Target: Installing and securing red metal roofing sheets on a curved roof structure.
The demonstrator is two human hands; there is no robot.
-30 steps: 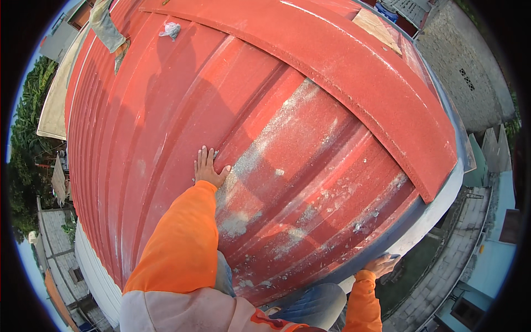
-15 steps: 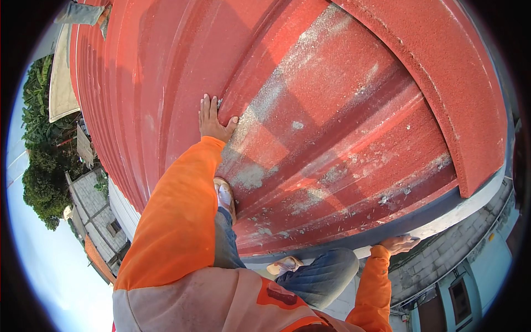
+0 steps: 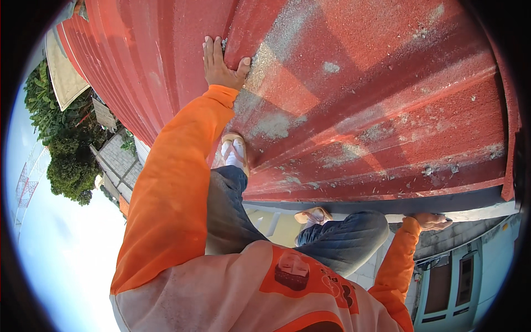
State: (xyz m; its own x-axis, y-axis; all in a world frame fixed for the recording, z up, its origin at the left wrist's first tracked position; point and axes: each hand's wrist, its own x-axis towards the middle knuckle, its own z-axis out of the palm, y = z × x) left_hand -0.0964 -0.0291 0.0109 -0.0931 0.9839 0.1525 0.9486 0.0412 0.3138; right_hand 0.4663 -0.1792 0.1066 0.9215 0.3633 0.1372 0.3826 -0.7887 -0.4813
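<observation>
My left hand (image 3: 225, 67) lies flat on the red ribbed metal roof (image 3: 381, 83), fingers stretched out and thumb apart, pressed beside a raised rib. Nothing is held in it. Far to the right, my right hand (image 3: 433, 221) rests against the pale wall edge (image 3: 470, 214) below the roof's lower rim. Its fingers point right and look extended, though their undersides are hidden. One foot in a tan flip-flop (image 3: 237, 152) and white sock stands on the roof; the other flip-flop (image 3: 313, 214) is at the wall edge. Grey dusty patches (image 3: 274, 126) mark the roof between my hands.
A dark strip (image 3: 387, 207) runs along the roof's lower rim. Beyond the wall, a light-blue building (image 3: 487, 265) stands well below. Trees (image 3: 69, 166), a grey block wall (image 3: 119, 160) and a lattice tower (image 3: 26, 188) lie to the left.
My view has shifted, so the roof, both hands and feet sit higher and farther right in the picture. Both hands keep their contact. The raised red roof trim has mostly left the view.
</observation>
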